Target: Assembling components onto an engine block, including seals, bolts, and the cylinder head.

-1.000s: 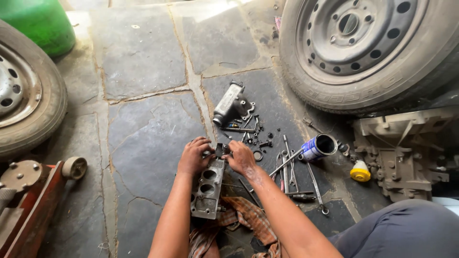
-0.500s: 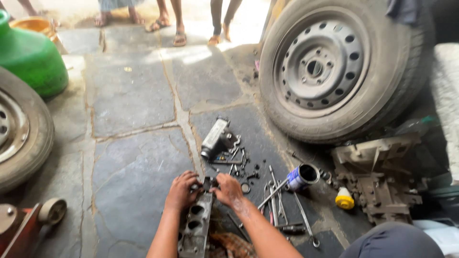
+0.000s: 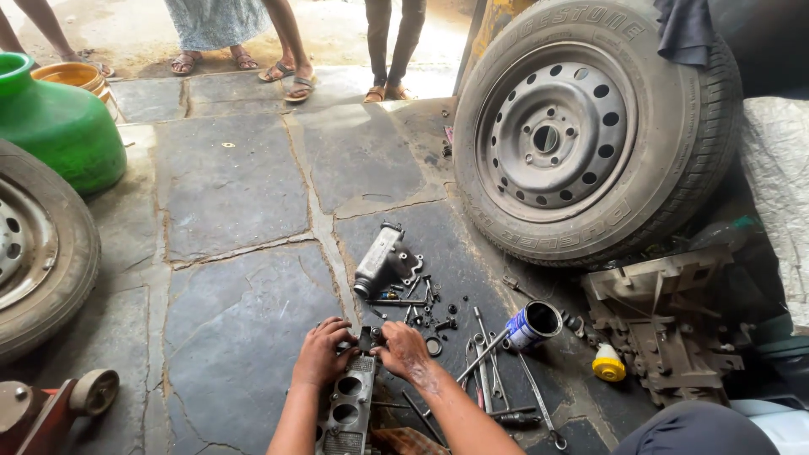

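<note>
A grey metal block with round bores [image 3: 347,404] lies on the stone floor in front of me, lengthwise toward me. My left hand [image 3: 322,352] grips its far left corner. My right hand [image 3: 404,350] grips the far right corner. Between the fingertips of both hands sits a small dark part [image 3: 366,338] at the block's far end. Both hands are oily and closed around the block's top edge.
Beyond the hands lie a grey metal housing [image 3: 381,261], loose bolts and spanners [image 3: 480,362], an open tin can [image 3: 531,324] and a yellow cap [image 3: 608,364]. A wheel [image 3: 581,126] leans at right, another wheel [image 3: 34,253] at left, a green vessel [image 3: 55,126], a jack [image 3: 42,413], people's feet [image 3: 286,80].
The view has tilted up, showing more of the wheel and people's feet at the back. Both hands stay at the far end of the block.
</note>
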